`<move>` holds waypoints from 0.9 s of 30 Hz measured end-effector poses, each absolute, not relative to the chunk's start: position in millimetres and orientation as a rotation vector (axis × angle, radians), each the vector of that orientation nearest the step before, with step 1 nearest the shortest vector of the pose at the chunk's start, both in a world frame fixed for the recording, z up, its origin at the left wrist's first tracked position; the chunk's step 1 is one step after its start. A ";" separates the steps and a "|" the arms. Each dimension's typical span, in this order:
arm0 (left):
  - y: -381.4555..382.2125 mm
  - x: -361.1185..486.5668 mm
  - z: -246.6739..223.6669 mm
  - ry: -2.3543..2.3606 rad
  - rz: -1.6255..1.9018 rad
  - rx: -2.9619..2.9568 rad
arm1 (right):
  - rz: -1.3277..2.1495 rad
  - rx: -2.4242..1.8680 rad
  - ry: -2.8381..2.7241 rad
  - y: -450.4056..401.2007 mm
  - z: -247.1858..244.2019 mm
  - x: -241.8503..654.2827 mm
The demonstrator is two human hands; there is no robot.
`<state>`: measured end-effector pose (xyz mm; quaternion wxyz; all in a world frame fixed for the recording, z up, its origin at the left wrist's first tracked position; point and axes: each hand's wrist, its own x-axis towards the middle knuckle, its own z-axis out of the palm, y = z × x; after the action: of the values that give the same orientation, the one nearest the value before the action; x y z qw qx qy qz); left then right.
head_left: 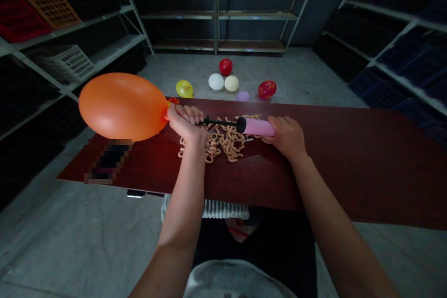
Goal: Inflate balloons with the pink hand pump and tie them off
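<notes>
A large inflated orange balloon (122, 107) extends leftward from my left hand (188, 123), over the table's left end. The fingers of that hand are wrapped round its neck and the near end of a hand balloon pump (258, 127); the exact join is hidden in the grip. Between my hands the pump's black rod is drawn out of its pink barrel. My right hand (288, 137) is closed round the barrel's right end. Beneath the pump lies a loose heap of beige, curled, worm-like pieces (228, 144) on the table.
The dark red-brown table (349, 158) stretches to the right. A pixelated dark object (110, 160) lies at its left. On the floor beyond are several balloons, including a red one (226, 66) and a yellow one (184, 88). Metal shelves (214, 16) with crates stand around.
</notes>
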<state>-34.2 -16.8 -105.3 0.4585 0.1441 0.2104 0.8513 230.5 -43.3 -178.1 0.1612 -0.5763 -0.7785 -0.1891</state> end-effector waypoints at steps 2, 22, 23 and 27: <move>-17.9 -42.6 -104.7 0.497 2.109 0.348 | -0.593 -1.630 -2.224 -41.1 -177.3 237.1; -31.3 3.4 -95.4 0.432 1.910 0.513 | -0.369 -1.504 -2.161 -64.4 -174.7 206.6; -31.8 9.1 -97.0 0.438 1.880 0.516 | -0.348 -1.491 -2.166 -65.8 -173.3 203.2; -31.8 22.9 -102.9 0.456 1.836 0.525 | -0.337 -1.502 -2.201 -67.1 -168.1 201.1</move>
<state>22.9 -31.8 -102.9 0.5558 0.2222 0.1932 0.7774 201.1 -67.1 -168.1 0.2258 -0.5447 -0.7983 -0.1224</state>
